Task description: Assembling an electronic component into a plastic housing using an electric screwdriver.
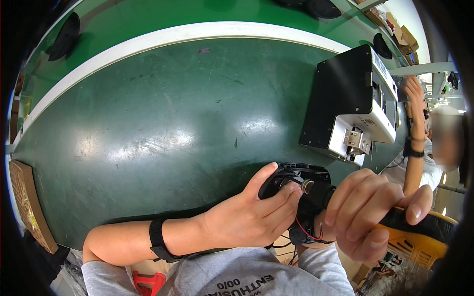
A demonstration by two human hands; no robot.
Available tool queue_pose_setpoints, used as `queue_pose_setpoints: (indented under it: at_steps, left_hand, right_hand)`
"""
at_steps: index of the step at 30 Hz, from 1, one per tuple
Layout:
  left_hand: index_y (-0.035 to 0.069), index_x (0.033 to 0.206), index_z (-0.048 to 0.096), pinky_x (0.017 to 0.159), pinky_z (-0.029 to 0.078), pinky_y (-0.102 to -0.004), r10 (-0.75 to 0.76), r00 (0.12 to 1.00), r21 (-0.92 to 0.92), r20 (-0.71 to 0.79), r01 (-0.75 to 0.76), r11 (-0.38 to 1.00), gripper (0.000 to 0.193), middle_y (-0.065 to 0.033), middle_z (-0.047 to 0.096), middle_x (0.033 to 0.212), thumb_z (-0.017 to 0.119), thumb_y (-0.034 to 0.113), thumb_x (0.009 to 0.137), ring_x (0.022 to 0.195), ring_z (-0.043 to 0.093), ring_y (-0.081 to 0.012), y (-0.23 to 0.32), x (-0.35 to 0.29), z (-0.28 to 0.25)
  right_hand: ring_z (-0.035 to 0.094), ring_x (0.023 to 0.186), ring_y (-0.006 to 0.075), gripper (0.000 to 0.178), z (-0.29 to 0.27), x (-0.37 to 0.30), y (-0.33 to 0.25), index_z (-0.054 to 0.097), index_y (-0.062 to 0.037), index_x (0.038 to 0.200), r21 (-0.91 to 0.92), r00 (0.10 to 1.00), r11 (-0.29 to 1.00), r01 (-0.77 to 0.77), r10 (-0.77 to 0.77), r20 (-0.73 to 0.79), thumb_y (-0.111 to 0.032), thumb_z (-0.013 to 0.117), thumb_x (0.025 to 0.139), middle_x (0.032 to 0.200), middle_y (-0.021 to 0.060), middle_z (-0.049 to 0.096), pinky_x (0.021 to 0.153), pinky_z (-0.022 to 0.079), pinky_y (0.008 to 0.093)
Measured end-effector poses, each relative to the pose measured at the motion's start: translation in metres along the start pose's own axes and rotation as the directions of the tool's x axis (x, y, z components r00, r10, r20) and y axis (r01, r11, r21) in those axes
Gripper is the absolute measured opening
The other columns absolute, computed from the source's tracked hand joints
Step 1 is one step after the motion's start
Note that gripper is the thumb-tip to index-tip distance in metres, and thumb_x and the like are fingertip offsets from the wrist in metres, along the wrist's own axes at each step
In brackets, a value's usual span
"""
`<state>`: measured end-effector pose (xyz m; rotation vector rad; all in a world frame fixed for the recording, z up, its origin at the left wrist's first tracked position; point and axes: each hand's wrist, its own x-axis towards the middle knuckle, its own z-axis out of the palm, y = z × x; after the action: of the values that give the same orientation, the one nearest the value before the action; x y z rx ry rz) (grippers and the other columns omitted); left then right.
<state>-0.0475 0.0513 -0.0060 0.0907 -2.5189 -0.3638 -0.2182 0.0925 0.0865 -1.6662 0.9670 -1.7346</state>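
My left hand (pixel 254 212) is closed on a round black plastic housing (pixel 308 171), its thumb stretched along the near-left rim and its fingertips bent over the inside. A yellow-and-black power screwdriver (pixel 417 241) is in my right hand (pixel 373 212), with the fingers wrapped round its black front part. The screwdriver's nose points left into the housing, close to my left fingertips. Whether its bit touches a screw is hidden. Thin red and black wires (pixel 308 232) hang below the housing.
A black-and-white box-shaped machine (pixel 340 98) stands on the green table (pixel 187 98) at the right. Beyond the white ledge (pixel 197 30), several black oval parts (pixel 65 37) lie on a green surface. A cardboard tray (pixel 32 207) sits far left. Another person's raised arm (pixel 417 123) is at the right.
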Motion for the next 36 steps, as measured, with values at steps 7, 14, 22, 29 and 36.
queue_pose_setpoints:
  at_steps: [7, 14, 22, 29, 36]
  left_hand:
    - [0.01, 0.097, 0.071, 0.109, 0.044, -0.0621, -0.001, 1.0, -0.006, 0.001, 0.001, 1.0, 0.015, -0.0023, 0.067, 0.103, 0.063, 0.018, 0.088, 0.115, 0.064, -0.0157, -0.001, 0.001, 0.0]
    - [0.002, 0.103, 0.074, 0.107, 0.046, -0.0627, 0.013, 1.0, -0.03, 0.0, -0.013, 0.999, 0.029, -0.0097, 0.07, 0.113, 0.062, 0.022, 0.085, 0.117, 0.065, -0.0221, -0.001, 0.001, -0.001]
    - [0.002, 0.104, 0.073, 0.107, 0.047, -0.0632, 0.015, 1.0, -0.043, 0.013, -0.014, 0.999, 0.03, -0.0099, 0.07, 0.113, 0.062, 0.022, 0.085, 0.118, 0.065, -0.0235, -0.002, 0.0, -0.003]
    - [0.002, 0.103, 0.074, 0.107, 0.046, -0.0637, 0.016, 0.999, -0.041, 0.044, -0.014, 0.999, 0.03, -0.0092, 0.07, 0.113, 0.062, 0.023, 0.085, 0.118, 0.064, -0.0235, -0.002, 0.0, -0.005]
    - [0.005, 0.099, 0.074, 0.108, 0.045, -0.0656, -0.008, 0.999, -0.059, 0.051, 0.011, 0.998, 0.026, -0.0075, 0.07, 0.112, 0.062, 0.023, 0.084, 0.116, 0.064, -0.0221, -0.001, -0.001, -0.006]
  right_hand:
    - [0.052, 0.042, 0.0097, 0.031, 0.0, 0.0, 0.003, 0.04, -0.0131, 0.126, 0.012, 1.0, 1.0, 0.011, -0.011, 0.013, -0.016, 0.062, 0.103, 0.061, -0.0011, 0.056, 0.043, 0.051, 0.0235]
    - [0.052, 0.042, 0.0097, 0.032, 0.002, -0.001, 0.003, 0.04, -0.0132, 0.125, -0.003, 1.0, 1.0, 0.009, -0.009, -0.004, -0.016, 0.063, 0.103, 0.061, -0.0008, 0.056, 0.043, 0.051, 0.0235]
    - [0.054, 0.042, 0.0108, 0.035, 0.006, -0.002, 0.008, 0.04, -0.0124, 0.125, 0.026, 0.998, 0.998, 0.054, -0.055, 0.01, -0.016, 0.066, 0.102, 0.063, 0.0002, 0.058, 0.042, 0.05, 0.0234]
    - [0.055, 0.043, 0.0113, 0.035, 0.008, -0.002, 0.008, 0.04, -0.0115, 0.124, 0.028, 0.998, 0.998, 0.058, -0.057, -0.027, -0.013, 0.066, 0.1, 0.063, 0.0009, 0.057, 0.041, 0.05, 0.024]
    - [0.057, 0.044, 0.0126, 0.035, 0.003, -0.001, 0.011, 0.038, -0.0118, 0.12, 0.036, 0.999, 0.999, 0.017, -0.019, 0.037, -0.008, 0.066, 0.098, 0.063, 0.0014, 0.056, 0.04, 0.05, 0.0255]
